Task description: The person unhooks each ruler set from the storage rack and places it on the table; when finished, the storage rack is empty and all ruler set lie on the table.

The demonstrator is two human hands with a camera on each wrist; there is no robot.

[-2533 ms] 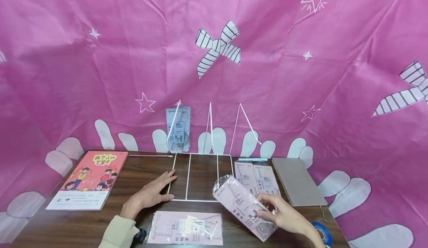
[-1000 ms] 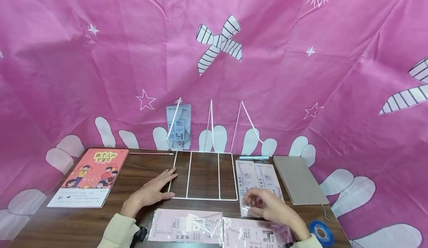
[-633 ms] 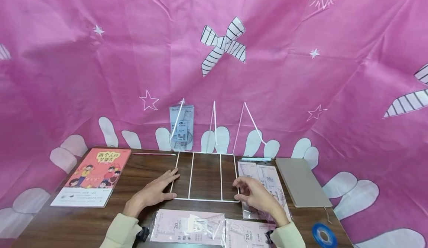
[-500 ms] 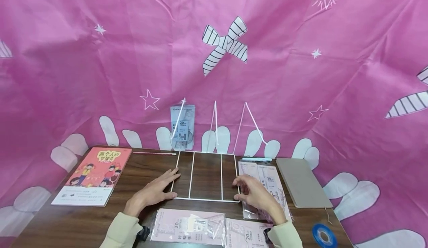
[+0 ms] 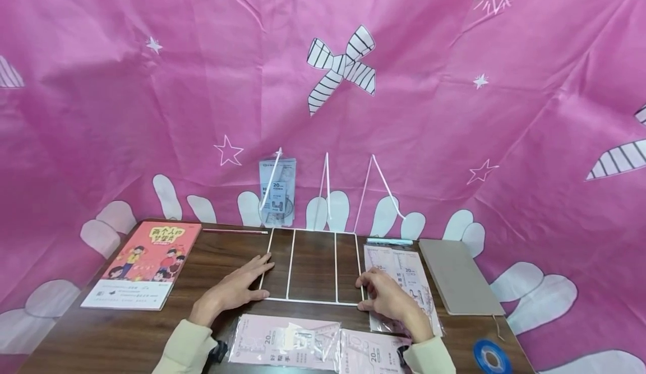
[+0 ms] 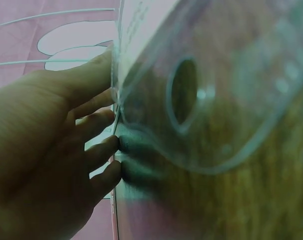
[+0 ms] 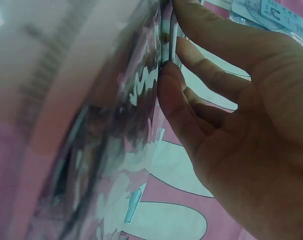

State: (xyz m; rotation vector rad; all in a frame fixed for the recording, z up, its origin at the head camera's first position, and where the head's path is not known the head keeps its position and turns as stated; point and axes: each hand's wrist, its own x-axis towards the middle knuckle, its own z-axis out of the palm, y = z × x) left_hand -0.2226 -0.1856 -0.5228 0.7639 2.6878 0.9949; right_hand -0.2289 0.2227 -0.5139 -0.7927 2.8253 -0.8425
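Here, at a wooden table (image 5: 75, 340) backed by a pink cloth (image 5: 151, 110), a person steadies a white wire rack (image 5: 313, 301) with both hands. The left hand (image 5: 232, 292) lies flat, fingers straight, its fingertips on the rack's left front corner. The right hand (image 5: 391, 301) rests over the right front corner, fingers loosely bent against the wire; whether they pinch it cannot be told.

The rack lies at the table's middle, its uprights standing at the back, one blue ruler pack (image 5: 276, 192) propped in the leftmost slot. Two pink packs (image 5: 287, 343) lie side by side at the near edge, and another pair (image 5: 404, 284) sits just right of the rack, partly under the right hand. A picture book (image 5: 143, 264) lies at far left, a grey notebook (image 5: 456, 276) at right, a blue tape roll (image 5: 488, 357) at the near right corner.

Judged from this, holding the frame well means even downward pressure at both corners, so the light wire neither slides nor tips when a pack goes in.

Only the head view shows the whole layout. The left wrist view, blurred by clear plastic close to the lens, shows straight fingers (image 6: 99, 150) pressed to the wood; the right wrist view shows bent fingers (image 7: 179, 107) beside crinkled wrapping and the wire.
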